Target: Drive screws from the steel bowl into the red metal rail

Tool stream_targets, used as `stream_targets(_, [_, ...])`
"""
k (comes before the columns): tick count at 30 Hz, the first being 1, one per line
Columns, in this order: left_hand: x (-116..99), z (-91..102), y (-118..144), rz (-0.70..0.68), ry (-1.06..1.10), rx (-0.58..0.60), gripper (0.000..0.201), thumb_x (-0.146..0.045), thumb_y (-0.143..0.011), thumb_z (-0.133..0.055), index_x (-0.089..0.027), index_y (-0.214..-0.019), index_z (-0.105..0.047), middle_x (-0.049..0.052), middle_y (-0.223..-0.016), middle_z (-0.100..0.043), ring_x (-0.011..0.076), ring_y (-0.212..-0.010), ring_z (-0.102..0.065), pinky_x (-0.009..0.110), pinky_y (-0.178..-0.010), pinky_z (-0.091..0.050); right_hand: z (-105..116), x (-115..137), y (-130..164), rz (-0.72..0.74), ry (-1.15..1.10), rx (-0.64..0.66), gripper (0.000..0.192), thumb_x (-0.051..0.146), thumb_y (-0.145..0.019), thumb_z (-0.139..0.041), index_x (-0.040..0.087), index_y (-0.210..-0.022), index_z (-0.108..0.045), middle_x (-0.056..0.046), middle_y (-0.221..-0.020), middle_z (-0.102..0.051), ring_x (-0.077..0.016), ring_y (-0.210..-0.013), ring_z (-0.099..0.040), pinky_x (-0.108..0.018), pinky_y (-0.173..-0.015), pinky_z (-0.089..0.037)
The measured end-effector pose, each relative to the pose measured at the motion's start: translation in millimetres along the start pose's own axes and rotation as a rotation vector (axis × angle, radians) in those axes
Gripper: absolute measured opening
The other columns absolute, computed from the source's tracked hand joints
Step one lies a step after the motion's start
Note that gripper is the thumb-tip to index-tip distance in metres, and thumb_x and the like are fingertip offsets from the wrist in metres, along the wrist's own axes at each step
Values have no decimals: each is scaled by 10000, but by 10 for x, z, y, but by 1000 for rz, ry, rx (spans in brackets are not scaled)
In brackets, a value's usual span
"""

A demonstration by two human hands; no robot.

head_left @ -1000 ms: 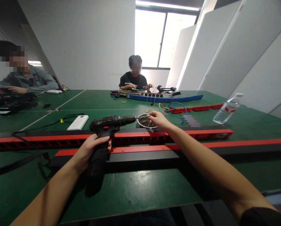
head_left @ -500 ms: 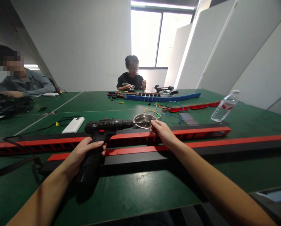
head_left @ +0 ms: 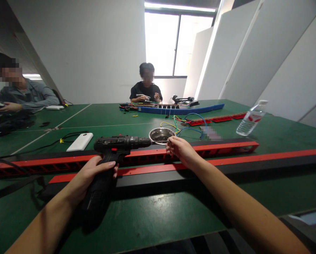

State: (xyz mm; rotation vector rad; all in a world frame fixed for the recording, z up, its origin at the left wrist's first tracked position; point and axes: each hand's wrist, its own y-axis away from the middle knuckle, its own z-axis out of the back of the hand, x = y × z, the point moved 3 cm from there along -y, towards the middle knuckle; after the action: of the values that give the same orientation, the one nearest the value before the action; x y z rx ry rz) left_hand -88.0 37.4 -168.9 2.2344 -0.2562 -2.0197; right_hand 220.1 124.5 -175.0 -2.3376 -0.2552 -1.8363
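Head view | left hand (head_left: pixel 94 173) gripped drill (head_left: pixel 115 146) handle, bit level toward right hand | right hand (head_left: pixel 180 150) had left metal bowl (head_left: pixel 161 135), now just behind it, fingertips pinched together, probably on 1 screw, unclear | red rail (head_left: pixel 221 146) under both hands on table (head_left: pixel 147 211)

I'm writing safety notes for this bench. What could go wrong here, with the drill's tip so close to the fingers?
The right hand pinches at the bit of the drill while the left hand has its grip on the handle; a trigger slip could catch fingertips. The metal bowl of screws sits just behind and might get knocked.
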Motion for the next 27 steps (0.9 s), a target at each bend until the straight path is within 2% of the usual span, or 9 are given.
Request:
stream_targets(7, [-13, -11, 9, 5, 25, -17, 317, -294, -686, -877, -114, -877, -700, 58, -739, -725, 166, -628, -693, 225, -587, -566, 6, 3, 5, 3, 23, 13, 354, 466, -749, -768, 206, -764, -529, 3, -697, -610, -119, -586, -519, -270, -574, -384])
stream_targets(15, [-19, -12, 40, 13, 24, 19, 292, -280, -736, -854, -126, -920, -688, 52, -787, -722, 163, -659, -692, 245, -623, -581, 12, -14, -10, 16, 60, 12, 363, 502, -783, -737, 204, -790, -530, 6, -694, -605, -120, -591, -524, -269, -568, -377])
stream_targets(18, [-19, -11, 39, 14, 30, -10, 315, -280, -706, -872, -122, -914, -695, 52, -761, -726, 165, -639, -694, 242, -609, -579, 8, -17, -13, 47, 78, 22, 379, 523, -792, -731, 206, -772, -525, 7, -678, -598, -118, -581, -513, -268, -564, -382])
stream_targets(23, [-43, -39, 27, -10, 4, -11, 296, -292, -678, -883, -104, -841, -722, 60, -715, -728, 166, -597, -694, 231, -569, -574, 13, -18, -25, 99, 173, 28, 396, 560, -827, -690, 208, -748, -527, 5, -663, -598, -112, -549, -492, -265, -538, -375])
stream_targets(27, [-29, -19, 18, 6, 27, -19, 300, -276, -678, -887, -109, -873, -730, 64, -733, -746, 173, -617, -709, 234, -593, -590, 41, -22, -42, 154, 290, 2, 403, 567, -868, -643, 206, -733, -526, 3, -650, -600, -114, -537, -493, -267, -527, -380])
